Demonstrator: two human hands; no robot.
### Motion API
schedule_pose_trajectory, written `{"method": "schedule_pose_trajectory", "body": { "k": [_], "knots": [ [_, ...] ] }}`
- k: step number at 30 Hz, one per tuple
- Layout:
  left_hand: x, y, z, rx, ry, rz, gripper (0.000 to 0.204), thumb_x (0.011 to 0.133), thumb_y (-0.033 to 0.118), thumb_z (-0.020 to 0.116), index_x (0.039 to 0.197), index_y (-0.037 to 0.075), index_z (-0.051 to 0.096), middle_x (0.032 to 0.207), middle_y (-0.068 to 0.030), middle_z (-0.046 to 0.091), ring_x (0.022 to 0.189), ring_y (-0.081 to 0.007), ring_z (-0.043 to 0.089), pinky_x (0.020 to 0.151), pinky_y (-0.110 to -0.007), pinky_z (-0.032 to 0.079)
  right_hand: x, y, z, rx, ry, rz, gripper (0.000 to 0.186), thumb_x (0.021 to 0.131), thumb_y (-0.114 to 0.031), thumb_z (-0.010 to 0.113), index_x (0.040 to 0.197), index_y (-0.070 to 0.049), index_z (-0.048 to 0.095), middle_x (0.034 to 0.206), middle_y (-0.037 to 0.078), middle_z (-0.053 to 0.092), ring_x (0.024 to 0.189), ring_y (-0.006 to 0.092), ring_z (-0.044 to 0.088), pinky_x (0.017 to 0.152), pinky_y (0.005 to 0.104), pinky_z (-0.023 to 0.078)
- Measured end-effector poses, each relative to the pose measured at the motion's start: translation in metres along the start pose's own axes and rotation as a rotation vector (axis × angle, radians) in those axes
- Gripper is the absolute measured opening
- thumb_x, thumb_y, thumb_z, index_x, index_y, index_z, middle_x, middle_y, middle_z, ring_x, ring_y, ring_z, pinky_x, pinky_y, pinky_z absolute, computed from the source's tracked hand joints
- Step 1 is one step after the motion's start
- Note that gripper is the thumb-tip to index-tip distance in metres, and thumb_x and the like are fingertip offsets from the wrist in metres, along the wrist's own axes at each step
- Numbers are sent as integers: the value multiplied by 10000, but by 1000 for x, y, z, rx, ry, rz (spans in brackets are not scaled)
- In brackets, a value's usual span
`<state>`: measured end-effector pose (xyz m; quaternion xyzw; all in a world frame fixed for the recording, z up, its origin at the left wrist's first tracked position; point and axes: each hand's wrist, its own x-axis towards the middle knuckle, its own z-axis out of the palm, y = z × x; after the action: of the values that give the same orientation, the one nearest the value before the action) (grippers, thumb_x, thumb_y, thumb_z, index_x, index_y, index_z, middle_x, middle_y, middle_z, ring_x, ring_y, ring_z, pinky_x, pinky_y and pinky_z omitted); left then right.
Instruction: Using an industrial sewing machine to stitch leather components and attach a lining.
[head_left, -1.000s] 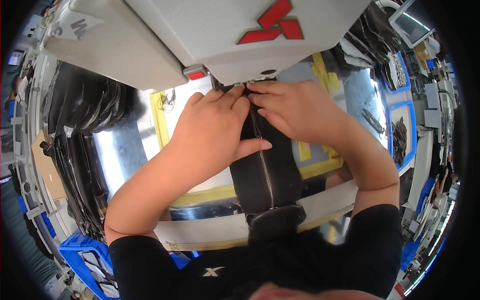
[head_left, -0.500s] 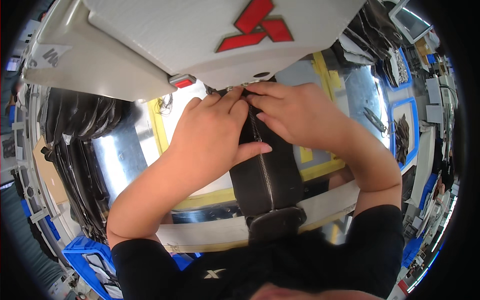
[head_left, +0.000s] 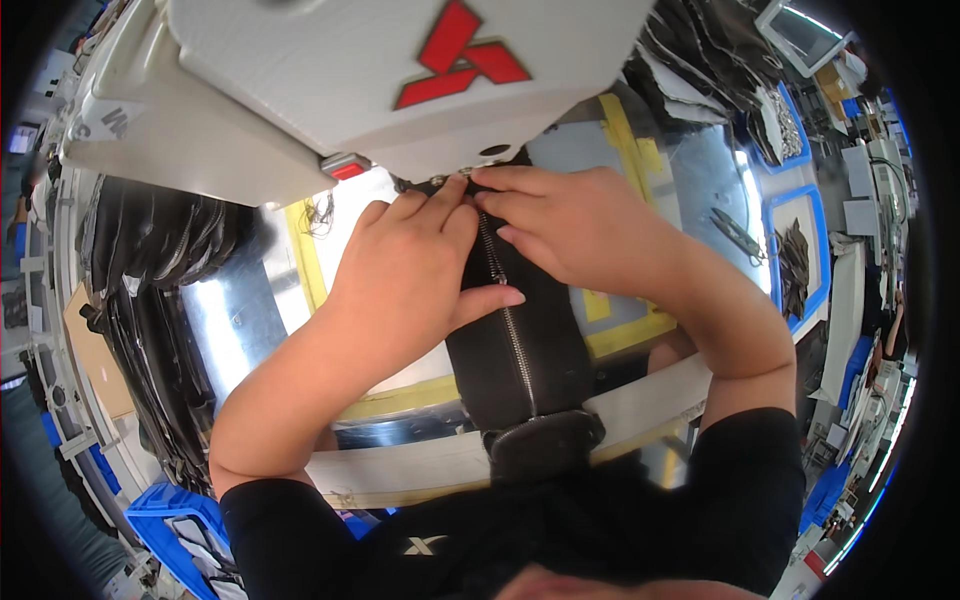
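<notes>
A black fabric strip with a metal zipper (head_left: 517, 345) runs from beneath the sewing machine head (head_left: 400, 90) toward me. Its near end meets a dark rounded piece (head_left: 545, 445) at the table's front edge. My left hand (head_left: 410, 255) lies on the strip's left side, fingers stretched toward the machine and thumb out across the zipper. On the right side, my right hand (head_left: 575, 215) rests with its fingers extended, their tips meeting the left fingertips close to the needle area. The machine head hides the needle and the strip's far end.
Stacks of black zippered pieces (head_left: 160, 240) lie at the left. A pair of thread snips (head_left: 738, 235) sits on the metal top at right, beside a blue tray (head_left: 822, 255) of dark scraps. Another blue bin (head_left: 175, 505) stands at lower left. Yellow tape (head_left: 630, 335) marks the table.
The whole view has shifted slightly, so the machine and strip appear a little farther left. Both hands keep nearly the same pose on the strip.
</notes>
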<state>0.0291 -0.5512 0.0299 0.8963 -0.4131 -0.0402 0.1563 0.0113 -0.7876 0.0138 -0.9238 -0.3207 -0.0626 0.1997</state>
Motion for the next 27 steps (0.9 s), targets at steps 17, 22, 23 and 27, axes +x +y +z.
{"method": "schedule_pose_trajectory", "body": {
  "k": [17, 22, 23, 27],
  "knots": [
    [1, 7, 36, 58, 137, 168, 755, 897, 491, 764, 1398, -50, 599, 1505, -228, 580, 1367, -406, 550, 1166, -519, 393, -99, 67, -100, -94, 567, 480, 97, 935, -154, 761, 954, -62, 787, 962, 71, 758, 808, 181, 698, 717, 332, 560],
    [5, 7, 37, 53, 145, 180, 730, 909, 485, 755, 1386, -49, 608, 1501, -224, 583, 1369, -410, 547, 1164, -521, 395, -198, 221, -159, -433, 616, 1103, 258, 863, -298, 768, 1006, -91, 825, 877, 130, 791, 822, 270, 764, 777, 375, 584],
    [7, 7, 37, 55, 148, 187, 730, 909, 485, 755, 1386, -49, 608, 1501, -224, 583, 1369, -410, 547, 1164, -521, 395, -221, 243, -162, -437, 622, 1105, 258, 863, -298, 768, 1006, -91, 825, 877, 130, 791, 822, 270, 764, 777, 375, 584],
    [4, 7, 37, 53, 143, 172, 726, 910, 487, 753, 1385, -43, 613, 1499, -223, 585, 1367, -409, 549, 1163, -518, 399, -242, 276, -161, -386, 253, 1251, 235, 803, -257, 765, 980, -118, 836, 968, 153, 793, 938, 340, 761, 872, 433, 595]
  ]
}}
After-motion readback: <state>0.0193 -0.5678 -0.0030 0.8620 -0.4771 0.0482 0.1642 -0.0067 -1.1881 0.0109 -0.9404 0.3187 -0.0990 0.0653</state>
